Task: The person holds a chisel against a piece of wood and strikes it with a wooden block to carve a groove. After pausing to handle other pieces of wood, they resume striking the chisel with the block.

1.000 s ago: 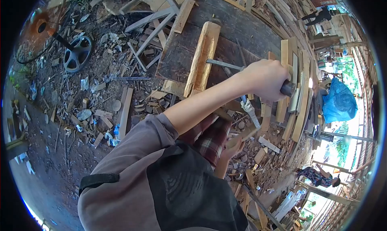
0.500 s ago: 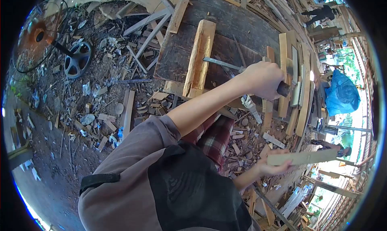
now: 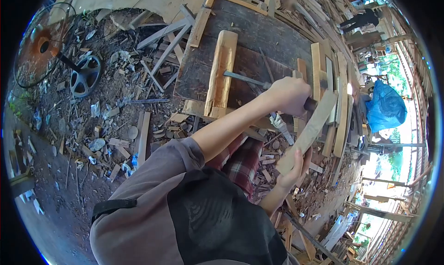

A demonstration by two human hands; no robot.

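Observation:
My left hand [image 3: 291, 95] is wrapped round a chisel [image 3: 245, 79], with the dark butt of its handle poking out past the fist. The blade's tip rests at the hollowed face of a long wooden piece [image 3: 221, 71], which lies on a dark workbench [image 3: 268, 31]. A flat wooden block [image 3: 309, 133] is gripped near its lower end by my right hand [image 3: 295, 169]. In this view the block's side is right at the chisel's handle end.
Wooden boards [image 3: 341, 103] line the bench's far side. A fan [image 3: 44, 47] with a round base stands on ground littered with offcuts. A blue tarp [image 3: 387, 105] hangs at the right. Another person [image 3: 363, 20] is in the background.
My right hand has swung the wooden block inward, from well away to the end of the chisel's handle. My left hand keeps the chisel at the wooden piece; the whole view has shifted slightly.

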